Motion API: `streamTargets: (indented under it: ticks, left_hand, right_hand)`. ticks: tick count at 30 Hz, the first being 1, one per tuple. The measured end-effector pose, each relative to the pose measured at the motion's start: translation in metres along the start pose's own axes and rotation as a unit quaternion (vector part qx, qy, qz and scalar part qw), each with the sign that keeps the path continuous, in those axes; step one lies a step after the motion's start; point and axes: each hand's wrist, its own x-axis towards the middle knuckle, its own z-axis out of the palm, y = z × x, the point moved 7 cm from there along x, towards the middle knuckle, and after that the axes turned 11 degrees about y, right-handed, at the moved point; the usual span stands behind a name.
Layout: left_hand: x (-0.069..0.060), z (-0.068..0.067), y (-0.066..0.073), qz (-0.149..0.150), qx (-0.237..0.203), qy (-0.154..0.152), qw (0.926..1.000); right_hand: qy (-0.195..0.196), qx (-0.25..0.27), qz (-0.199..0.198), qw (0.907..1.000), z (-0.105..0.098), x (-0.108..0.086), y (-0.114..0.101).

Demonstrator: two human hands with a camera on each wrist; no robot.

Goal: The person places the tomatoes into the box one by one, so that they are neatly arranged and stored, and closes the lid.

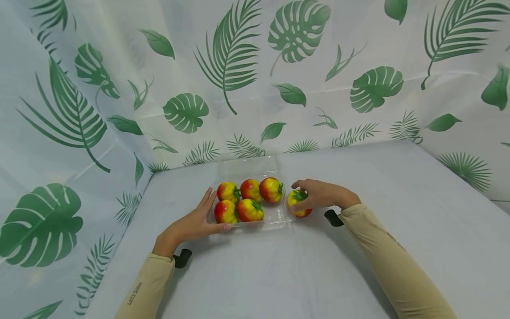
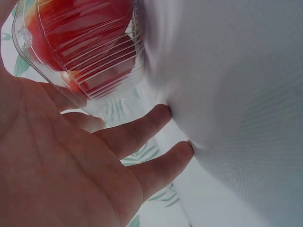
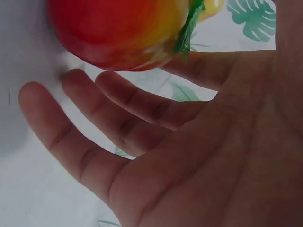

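A clear plastic box [image 1: 275, 215] stands on the table with its lid [image 1: 249, 166] folded back. Several red-and-yellow bell peppers [image 1: 250, 210] with green stems lie inside, mostly toward its left. My left hand [image 1: 195, 223] rests against the box's front left corner, thumb along the front and fingers spread beside the left wall; in the left wrist view two fingertips [image 2: 163, 112] press the tablecloth. Just right of the box, my right hand [image 1: 320, 195] holds another bell pepper [image 1: 302, 212] between thumb and forefinger. In the right wrist view, its other fingers [image 3: 71, 137] extend below that pepper [image 3: 118, 33].
A pale cloth covers the table [image 1: 255, 270]. White curtains [image 1: 247, 75] printed with green leaves hang behind and at both sides. Dark wrist devices [image 1: 183, 258] are worn under both beige sleeves [image 1: 386, 252].
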Motion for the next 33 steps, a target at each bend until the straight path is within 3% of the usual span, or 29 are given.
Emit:
streamTargets:
  ticks: [13, 22, 28, 33]
  left_hand:
    - [0.000, 0.000, -0.001, -0.001, 0.006, -0.002, 1.0000]
    - [0.001, 0.001, -0.001, -0.002, 0.001, -0.002, 1.0000]
    - [0.002, 0.001, -0.001, -0.002, 0.000, -0.003, 1.0000]
    - [0.002, 0.001, -0.001, -0.004, 0.000, -0.002, 1.0000]
  right_hand:
    - [0.026, 0.030, -0.030, 0.9988, -0.007, 0.000, 0.004]
    - [0.101, 0.049, -0.081, 0.9904, -0.021, 0.002, 0.001]
    - [0.138, 0.089, -0.087, 0.9826, -0.027, 0.003, -0.001]
    - [0.158, 0.090, -0.096, 0.9785, -0.029, 0.002, -0.002]
